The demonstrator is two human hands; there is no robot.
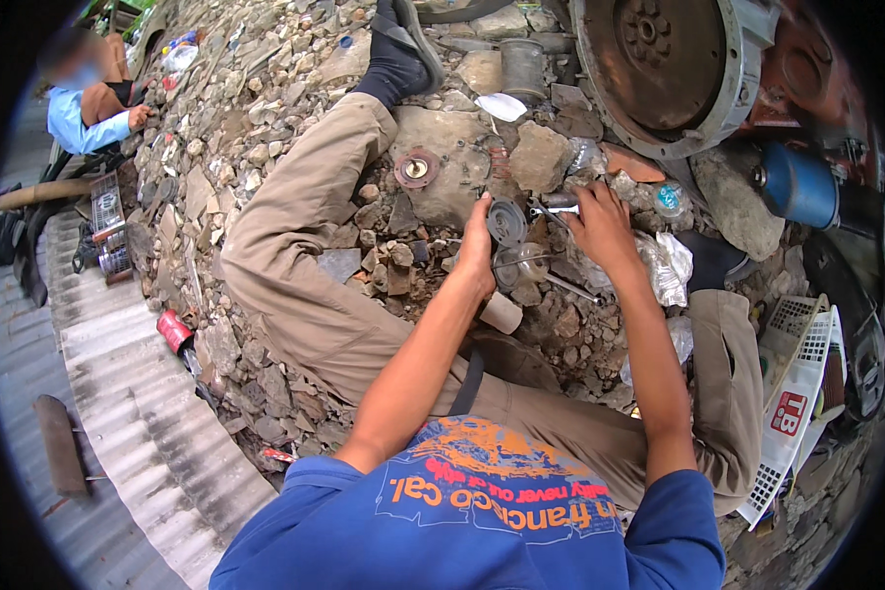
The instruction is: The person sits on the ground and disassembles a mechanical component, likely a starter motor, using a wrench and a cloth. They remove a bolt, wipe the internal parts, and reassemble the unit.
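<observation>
My left hand (476, 248) grips the edge of a round grey metal part (506, 224), held up on its side between my knees. Beside it, my right hand (602, 230) has its fingers closed on a chrome wrench (553, 207), whose end points at the grey part. Small details where tool and part meet are hard to make out. Just ahead, a flat stone (444, 138) carries a round part with a reddish flange (416, 169) and a brass-coloured centre. Coppery coil springs (500, 162) lie on that stone too. Below my hands a slim metal rod (571, 287) rests on rubble.
Loose rubble surrounds my outstretched legs. A large round metal housing (659, 69) stands far right, near a blue cylinder (799, 187). A white plastic basket (792, 433) leans at right. Corrugated sheeting (138, 413) and a red can (174, 331) lie left; another person (87, 116) sits far left.
</observation>
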